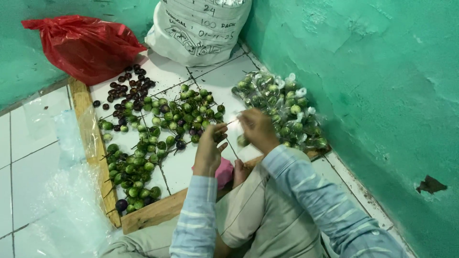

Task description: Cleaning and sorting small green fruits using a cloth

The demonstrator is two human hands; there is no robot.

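Between the two raised hands a small clear bag (233, 123) is stretched, held just above the tiled floor (33, 167) in front of the seated person's knees. The left hand (209, 145) is closed on it with fingertips pinched together near the top; the right hand (258, 129) is pinched on the other end, pulling a thin strip of plastic taut, as if knotting it. What sits inside the bag is too small to tell, though it looks green. To the right, against the green wall (382, 95), lies a heap of packed bags (282, 110), each knotted and holding green fruit, so a fair share looks done. To the left a larger spread of loose fruit (158, 134), green mixed with dark purple, covers the tiles inside a wooden frame (95, 153), so by my reckoning more than half is left. A pink thing (224, 173) sits by the knee. Loose clear plastic (71, 205) lies outside the frame, and a red bag (86, 45) and a white sack (198, 28) stand in the far corner.
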